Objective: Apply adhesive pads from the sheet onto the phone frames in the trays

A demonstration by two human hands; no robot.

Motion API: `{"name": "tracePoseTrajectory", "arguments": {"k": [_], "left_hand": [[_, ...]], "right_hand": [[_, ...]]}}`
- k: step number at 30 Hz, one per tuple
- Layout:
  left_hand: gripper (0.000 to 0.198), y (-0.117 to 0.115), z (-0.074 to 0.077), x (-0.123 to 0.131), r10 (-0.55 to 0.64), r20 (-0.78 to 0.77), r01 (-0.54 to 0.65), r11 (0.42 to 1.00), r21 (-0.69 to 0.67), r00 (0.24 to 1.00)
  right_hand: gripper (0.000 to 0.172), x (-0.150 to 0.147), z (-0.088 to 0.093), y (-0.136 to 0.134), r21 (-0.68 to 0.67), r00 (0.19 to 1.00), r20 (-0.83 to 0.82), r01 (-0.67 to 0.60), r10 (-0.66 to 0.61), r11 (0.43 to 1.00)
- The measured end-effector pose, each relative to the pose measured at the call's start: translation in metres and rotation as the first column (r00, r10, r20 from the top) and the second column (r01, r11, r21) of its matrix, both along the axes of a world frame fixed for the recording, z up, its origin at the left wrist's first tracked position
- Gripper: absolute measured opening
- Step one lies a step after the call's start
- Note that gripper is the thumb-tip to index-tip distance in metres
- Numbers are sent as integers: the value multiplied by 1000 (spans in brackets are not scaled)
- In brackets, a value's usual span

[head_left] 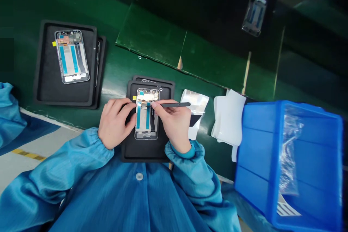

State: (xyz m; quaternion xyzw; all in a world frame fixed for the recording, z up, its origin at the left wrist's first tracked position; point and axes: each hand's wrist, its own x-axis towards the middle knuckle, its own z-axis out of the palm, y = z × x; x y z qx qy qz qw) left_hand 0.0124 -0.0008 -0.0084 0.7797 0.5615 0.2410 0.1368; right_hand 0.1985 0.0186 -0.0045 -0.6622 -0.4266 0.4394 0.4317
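An opened phone (143, 117), with its circuit board and two blue strips showing, lies in a black tray (144, 151) in front of me. My left hand (115, 121) has its fingers curled, with the index fingertip and thumb against the phone's left edge. My right hand (175, 121) pinches slim black tweezers (176, 104) over the phone. Their fine tip points left, just below the board; whether it touches anything I cannot tell. A small yellow tab (134, 98) sticks out at the phone's upper left.
Stacked trays at left hold another opened phone (72, 56). White sheets (228, 116) and a silvery film (194, 101) lie to the right, beside a blue bin (255, 145) with clear plastic inside. Beyond the raised ledge, another phone (255, 14) sits in shadow. A person's blue sleeve (9, 116) shows far left.
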Motion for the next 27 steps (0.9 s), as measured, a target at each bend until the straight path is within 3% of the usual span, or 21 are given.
{"name": "tracePoseTrajectory", "arguments": {"k": [7, 27], "left_hand": [[25, 0, -9, 2, -19, -53, 20, 1000, 22, 998], [25, -1, -10, 3, -21, -80, 24, 999, 35, 997]], "right_hand": [[12, -3, 0, 2, -9, 1000, 18, -8, 8, 1000], [14, -5, -4, 0, 18, 995, 97, 0, -2, 1000]]}}
